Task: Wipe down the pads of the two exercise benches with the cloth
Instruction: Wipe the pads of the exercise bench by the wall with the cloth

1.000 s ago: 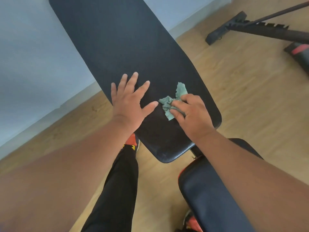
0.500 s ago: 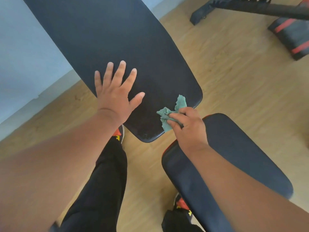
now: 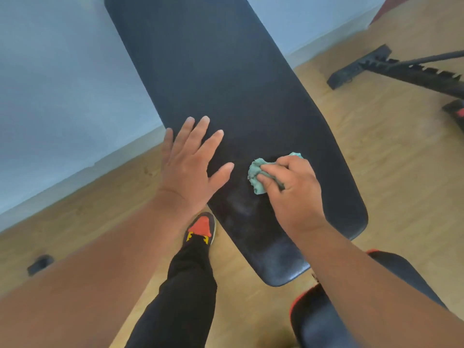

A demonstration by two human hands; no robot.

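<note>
A long black back pad (image 3: 221,79) of the near bench slopes up toward the wall. My left hand (image 3: 193,167) lies flat on its left side with fingers spread. My right hand (image 3: 292,189) grips a crumpled teal cloth (image 3: 256,177) and presses it on the pad's lower middle. Damp streaks show on the pad below the cloth. The bench's black seat pad (image 3: 326,322) with red trim sits at the bottom right, partly hidden by my right forearm.
A second bench's black frame (image 3: 391,69) and a bit of its red and black pad (image 3: 455,111) lie on the wooden floor at the far right. My leg and orange shoe (image 3: 200,227) stand left of the bench. A small dark object (image 3: 40,263) lies at the left.
My right hand has moved the cloth from the pad's lower edge back up onto the pad's middle. The view has tilted up, and my left hand stays flat on the pad.
</note>
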